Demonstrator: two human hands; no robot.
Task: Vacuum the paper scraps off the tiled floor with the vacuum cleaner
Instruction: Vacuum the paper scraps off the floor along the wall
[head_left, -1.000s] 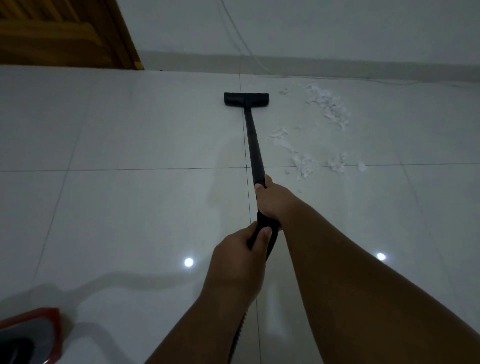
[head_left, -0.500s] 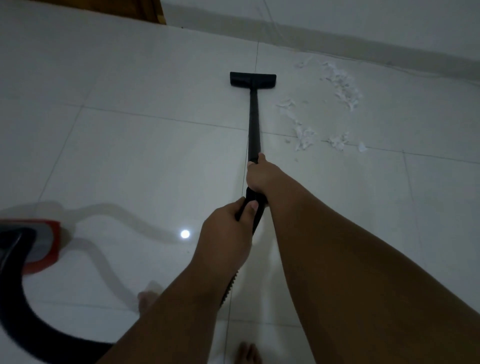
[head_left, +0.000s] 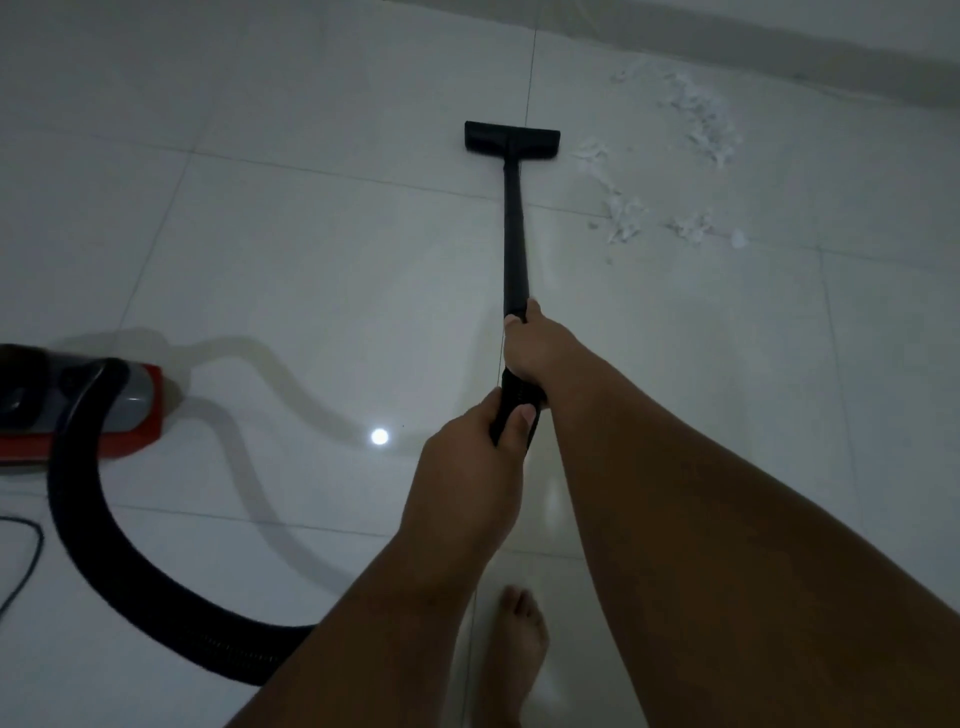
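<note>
Both hands hold the vacuum's black wand (head_left: 514, 234). My right hand (head_left: 535, 348) grips it higher up the tube, and my left hand (head_left: 467, 467) is closed round the handle end just behind. The flat black floor nozzle (head_left: 511, 137) rests on the white tiled floor (head_left: 311, 260), on a grout line. White paper scraps (head_left: 623, 213) lie in a loose curve to the right of the nozzle, with a denser patch of scraps (head_left: 701, 119) near the wall. The nearest scraps sit just right of the nozzle's end.
The red and grey vacuum body (head_left: 78, 405) stands at the left, its thick black hose (head_left: 104, 561) looping along the floor toward me. A thin cable (head_left: 26, 561) lies at the far left. My bare foot (head_left: 517, 644) is below the hands. The wall base (head_left: 779, 52) runs across the top right.
The view has tilted downward, bringing the vacuum body, hose and my foot into sight. The nozzle has drawn back a little toward me, left of the scraps. Both grips are unchanged.
</note>
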